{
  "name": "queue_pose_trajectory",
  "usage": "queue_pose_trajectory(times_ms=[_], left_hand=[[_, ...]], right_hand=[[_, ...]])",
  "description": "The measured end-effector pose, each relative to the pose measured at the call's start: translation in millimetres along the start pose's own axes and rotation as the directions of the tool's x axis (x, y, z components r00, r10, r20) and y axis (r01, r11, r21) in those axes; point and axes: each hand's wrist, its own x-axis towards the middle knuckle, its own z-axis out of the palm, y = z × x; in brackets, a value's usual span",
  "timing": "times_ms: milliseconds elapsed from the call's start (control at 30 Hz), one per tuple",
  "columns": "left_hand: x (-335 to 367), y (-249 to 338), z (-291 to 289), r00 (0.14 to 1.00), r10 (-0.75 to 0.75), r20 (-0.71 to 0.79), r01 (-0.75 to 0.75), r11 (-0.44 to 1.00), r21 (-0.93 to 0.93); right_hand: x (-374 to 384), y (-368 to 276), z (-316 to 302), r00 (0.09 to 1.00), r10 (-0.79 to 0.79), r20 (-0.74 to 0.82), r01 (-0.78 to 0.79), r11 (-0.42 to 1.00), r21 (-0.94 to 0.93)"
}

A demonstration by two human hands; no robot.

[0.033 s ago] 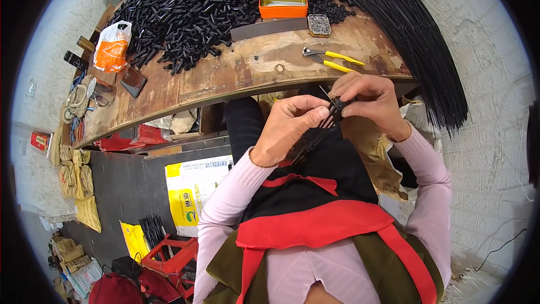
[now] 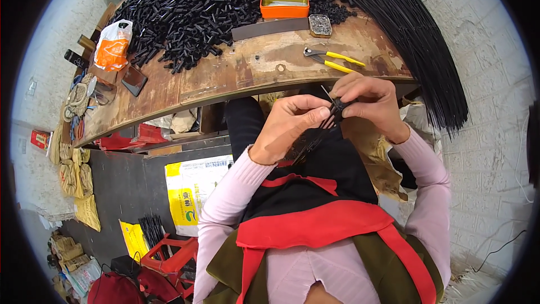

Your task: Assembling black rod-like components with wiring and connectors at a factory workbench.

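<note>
In front of my lap, above the apron, my two hands meet. My left hand [image 2: 291, 125] is closed round several thin black rods [image 2: 308, 145], which slant down toward my lap. At their upper end is a small dark piece [image 2: 337, 104], pinched between the thumb and fingers of my right hand [image 2: 371, 100]. A thin, pale metal-looking pin [image 2: 325, 91] sticks up between the hands; I cannot tell which fingers grip it. Yellow-handled pliers [image 2: 334, 59] lie on the wooden table [image 2: 208, 81] just beyond my right hand.
A heap of short black tubes [image 2: 208, 8] covers the table's far side. Nearby stand an orange tin [image 2: 284, 7] and a small square tin [image 2: 319, 25]. Long black rods [image 2: 422, 56] hang over the right edge. At left are a plastic bag [image 2: 114, 45], a phone [image 2: 134, 80] and a red stool [image 2: 169, 259].
The small dark piece and the pin have shifted very slightly in my fingers. Both hands stay in practically the same place, and the table things are unmoved.
</note>
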Motion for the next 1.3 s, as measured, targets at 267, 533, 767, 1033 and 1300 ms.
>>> queue_pose_trajectory(times_ms=[267, 533, 767, 1033, 1300], left_hand=[[-16, 7, 26, 0.819, 0.514, -0.255, -0.296, 0.760, 0.579], [-54, 61, -33, 0.717, 0.580, -0.386, -0.400, 0.796, 0.454], [-78, 76, -63, 0.654, 0.661, -0.369, -0.471, 0.737, 0.485], [-78, 86, -71, 0.706, 0.579, -0.408, -0.454, 0.812, 0.367], [-71, 71, -65, 0.709, 0.600, -0.370, -0.443, 0.788, 0.429]], right_hand=[[17, 14, 37, 0.966, -0.211, -0.148, 0.192, 0.972, -0.133], [60, 41, 81, 0.973, 0.213, 0.090, -0.226, 0.957, 0.182], [71, 67, 133, 0.942, 0.237, 0.237, -0.265, 0.960, 0.091], [79, 74, 148, 0.963, 0.231, 0.142, -0.242, 0.968, 0.069], [69, 84, 152, 0.992, 0.126, -0.022, -0.125, 0.992, 0.024]])
